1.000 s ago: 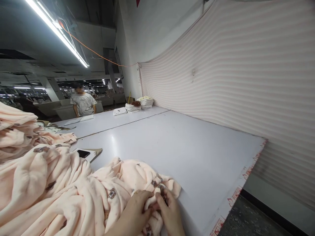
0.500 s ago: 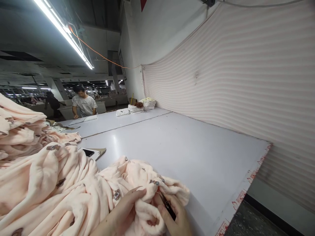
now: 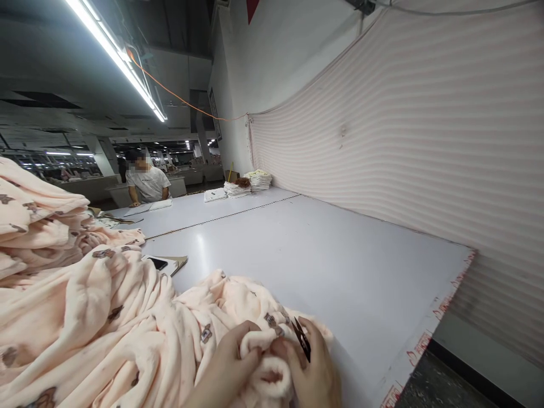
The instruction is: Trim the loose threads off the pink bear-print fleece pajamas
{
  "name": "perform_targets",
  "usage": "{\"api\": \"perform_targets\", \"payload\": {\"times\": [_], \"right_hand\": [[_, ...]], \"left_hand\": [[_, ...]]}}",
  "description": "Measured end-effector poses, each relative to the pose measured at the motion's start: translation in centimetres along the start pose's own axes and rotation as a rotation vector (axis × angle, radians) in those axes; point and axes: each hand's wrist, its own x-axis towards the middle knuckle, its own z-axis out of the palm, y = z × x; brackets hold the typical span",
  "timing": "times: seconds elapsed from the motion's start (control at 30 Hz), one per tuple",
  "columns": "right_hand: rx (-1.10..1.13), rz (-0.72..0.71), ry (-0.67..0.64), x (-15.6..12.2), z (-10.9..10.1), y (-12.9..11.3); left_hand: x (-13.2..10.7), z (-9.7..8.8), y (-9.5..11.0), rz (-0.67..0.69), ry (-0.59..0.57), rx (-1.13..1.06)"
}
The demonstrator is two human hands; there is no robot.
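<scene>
Right hand (image 3: 317, 371) closed round small dark snips (image 3: 302, 339), tips poking up; blades parted or not, hard to say from here. Left hand (image 3: 227, 368) pinching rolled edge of peach fleece (image 3: 127, 323), heaped near-left on white surface (image 3: 318, 266). Fleece soft, floppy, light, likely to slide: hold at fold, close to snips. Since half a second ago: snips tipped upright, fold bunched tighter.
</scene>
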Motion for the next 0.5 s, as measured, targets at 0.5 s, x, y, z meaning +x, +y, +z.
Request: {"api": "perform_targets", "payload": {"times": [0.5], "right_hand": [[0.188, -0.176, -0.268, 1.0, -1.7, -4.3]], "left_hand": [[-1.5, -0.5, 0.7, -0.217, -0.031, -0.803]]}}
